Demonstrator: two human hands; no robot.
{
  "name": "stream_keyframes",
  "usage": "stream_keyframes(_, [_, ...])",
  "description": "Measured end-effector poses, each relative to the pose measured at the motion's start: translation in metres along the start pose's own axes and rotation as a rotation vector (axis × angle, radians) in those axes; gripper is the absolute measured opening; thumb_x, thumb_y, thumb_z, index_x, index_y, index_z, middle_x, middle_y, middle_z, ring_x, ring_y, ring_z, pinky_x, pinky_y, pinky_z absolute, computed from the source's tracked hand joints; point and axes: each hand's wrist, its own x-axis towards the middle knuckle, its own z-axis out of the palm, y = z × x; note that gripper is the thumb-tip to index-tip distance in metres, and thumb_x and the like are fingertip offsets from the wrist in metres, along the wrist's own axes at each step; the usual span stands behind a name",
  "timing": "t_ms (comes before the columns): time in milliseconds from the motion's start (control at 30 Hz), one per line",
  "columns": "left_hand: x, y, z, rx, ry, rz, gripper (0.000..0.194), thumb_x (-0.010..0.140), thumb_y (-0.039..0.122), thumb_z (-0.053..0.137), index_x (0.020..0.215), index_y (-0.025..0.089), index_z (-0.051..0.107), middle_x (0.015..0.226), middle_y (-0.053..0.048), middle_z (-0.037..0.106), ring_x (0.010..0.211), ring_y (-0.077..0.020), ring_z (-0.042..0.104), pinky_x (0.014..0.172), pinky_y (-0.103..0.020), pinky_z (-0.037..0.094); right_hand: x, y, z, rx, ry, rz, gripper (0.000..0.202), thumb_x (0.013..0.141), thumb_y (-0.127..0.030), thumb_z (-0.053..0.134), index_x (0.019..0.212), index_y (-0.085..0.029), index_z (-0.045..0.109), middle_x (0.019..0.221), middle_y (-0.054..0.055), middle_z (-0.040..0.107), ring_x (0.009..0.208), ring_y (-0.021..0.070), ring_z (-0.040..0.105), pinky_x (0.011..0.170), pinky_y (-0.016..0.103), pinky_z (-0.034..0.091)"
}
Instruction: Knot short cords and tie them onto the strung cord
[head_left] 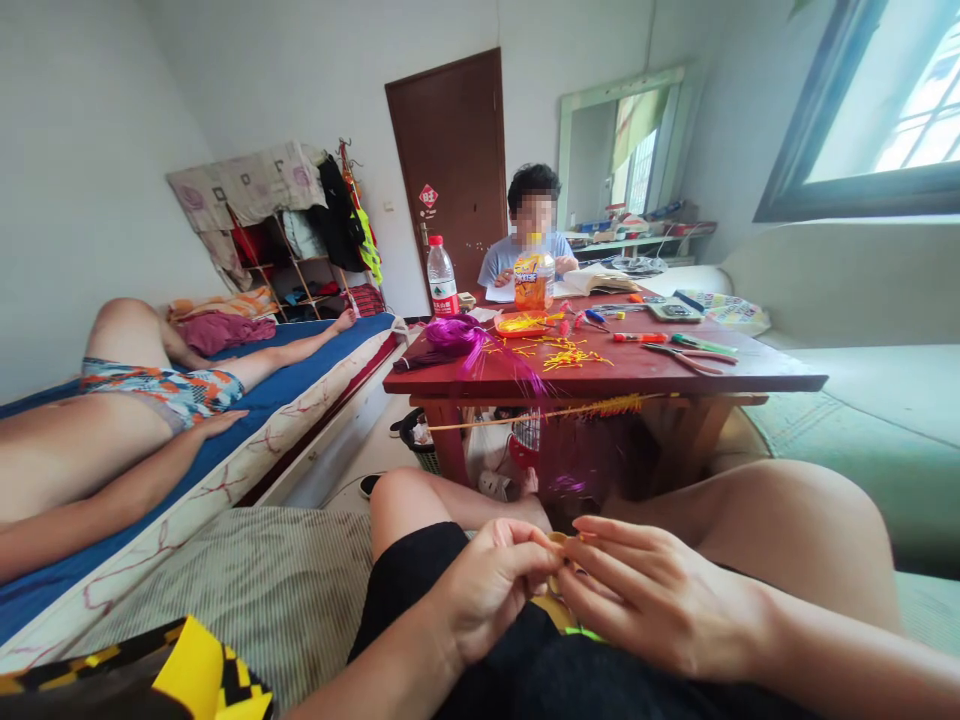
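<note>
Above my lap, my left hand [491,585] pinches a small yellow piece [556,540] between thumb and fingertips. My right hand [652,590] meets it from the other side, its fingers fairly straight and closed against the same piece, with the thumb hidden. Fingers cover most of this piece, so its exact kind is unclear. Just below the hands, a yellow strip with a bright green end [583,633] shows on my black shorts.
Ahead stands a red table [675,365] bearing pliers [690,357], yellow stems [574,355], purple strands [457,340] and bottles. A stick with yellow trim [540,415] crosses its front edge. One person sits behind it; another lies on the bed [300,375] at left.
</note>
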Motion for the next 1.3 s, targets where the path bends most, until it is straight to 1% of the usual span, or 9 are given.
stream_keyframes(100, [-0.002, -0.002, 0.002, 0.164, -0.006, 0.125, 0.016, 0.059, 0.025, 0.067, 0.053, 0.014, 0.058, 0.057, 0.000, 0.053, 0.055, -0.0101, 0.046, 0.057, -0.022, 0.036, 0.001, -0.001, 0.001, 0.175, -0.030, 0.141, 0.033, 0.089, -0.010, 0.028, 0.082, -0.010, 0.060, 0.059, 0.005, 0.062, 0.051, 0.0153, 0.058, 0.063, 0.032, 0.052])
stream_keyframes(300, [-0.012, -0.017, -0.002, 1.148, 0.184, 1.010, 0.015, 0.078, 0.010, 0.050, 0.071, 0.016, 0.062, 0.088, -0.005, 0.055, 0.081, -0.0157, 0.049, 0.073, -0.028, 0.039, 0.011, -0.001, 0.008, 1.095, -0.174, 1.074, 0.023, 0.087, -0.034, 0.039, 0.076, -0.017, 0.050, 0.051, -0.001, 0.058, 0.039, 0.0115, 0.055, 0.038, 0.021, 0.042])
stream_keyframes(467, [-0.013, -0.022, -0.012, 1.478, 0.089, 1.414, 0.018, 0.078, 0.003, 0.047, 0.086, 0.013, 0.060, 0.090, -0.007, 0.065, 0.080, -0.0166, 0.052, 0.075, -0.030, 0.035, 0.013, 0.002, 0.017, 1.505, -0.143, 1.214, 0.035, 0.078, -0.052, 0.048, 0.071, -0.018, 0.045, 0.046, -0.003, 0.057, 0.033, 0.0106, 0.052, 0.033, 0.019, 0.037])
stream_keyframes(600, [-0.016, -0.007, -0.003, 1.158, 0.056, 0.946, 0.015, 0.077, 0.011, 0.048, 0.070, 0.017, 0.060, 0.076, -0.004, 0.066, 0.069, -0.0156, 0.052, 0.069, -0.030, 0.036, 0.016, -0.001, 0.002, 1.099, -0.153, 1.070, 0.021, 0.086, -0.037, 0.040, 0.078, -0.018, 0.046, 0.051, -0.001, 0.060, 0.040, 0.0127, 0.056, 0.036, 0.022, 0.043])
stream_keyframes(733, [-0.013, 0.001, 0.006, 0.345, 0.014, 0.193, 0.008, 0.063, 0.017, 0.059, 0.055, 0.015, 0.057, 0.055, 0.000, 0.057, 0.055, -0.0110, 0.048, 0.056, -0.022, 0.035, 0.009, -0.004, -0.013, 0.324, -0.030, 0.245, 0.018, 0.084, -0.009, 0.038, 0.087, -0.016, 0.054, 0.064, 0.002, 0.065, 0.056, 0.0141, 0.061, 0.066, 0.031, 0.053])
stream_keyframes(900, [-0.007, -0.004, 0.006, -0.011, -0.015, -0.018, 0.008, 0.052, 0.016, 0.062, 0.049, 0.013, 0.055, 0.046, 0.003, 0.046, 0.046, -0.0063, 0.037, 0.051, -0.019, 0.030, -0.002, -0.004, -0.012, 0.033, 0.002, -0.023, 0.025, 0.086, -0.006, 0.036, 0.089, -0.011, 0.060, 0.065, 0.004, 0.066, 0.060, 0.0150, 0.063, 0.082, 0.033, 0.051])
stream_keyframes(1000, [-0.013, -0.006, 0.009, 0.299, -0.002, 0.219, 0.010, 0.063, 0.017, 0.060, 0.054, 0.014, 0.057, 0.063, -0.002, 0.056, 0.062, -0.0120, 0.050, 0.062, -0.023, 0.038, 0.001, -0.006, -0.009, 0.317, -0.001, 0.253, 0.031, 0.091, -0.012, 0.028, 0.084, -0.014, 0.058, 0.062, 0.003, 0.063, 0.055, 0.0136, 0.061, 0.066, 0.028, 0.053])
stream_keyframes(1167, [-0.019, -0.019, 0.003, 1.117, 0.204, 1.021, 0.015, 0.075, 0.010, 0.050, 0.068, 0.017, 0.060, 0.084, -0.005, 0.060, 0.077, -0.0164, 0.052, 0.070, -0.028, 0.039, 0.012, -0.008, 0.002, 1.148, -0.144, 1.084, 0.024, 0.087, -0.034, 0.040, 0.073, -0.017, 0.050, 0.050, -0.002, 0.056, 0.038, 0.0096, 0.053, 0.037, 0.019, 0.041])
stream_keyframes(1300, [-0.016, -0.026, -0.006, 1.407, 0.160, 1.437, 0.019, 0.078, 0.007, 0.044, 0.080, 0.018, 0.060, 0.082, -0.004, 0.067, 0.069, -0.0151, 0.053, 0.068, -0.030, 0.035, 0.014, -0.004, 0.012, 1.549, -0.185, 1.264, 0.032, 0.076, -0.049, 0.049, 0.071, -0.018, 0.046, 0.043, -0.004, 0.055, 0.028, 0.0082, 0.046, 0.029, 0.017, 0.033])
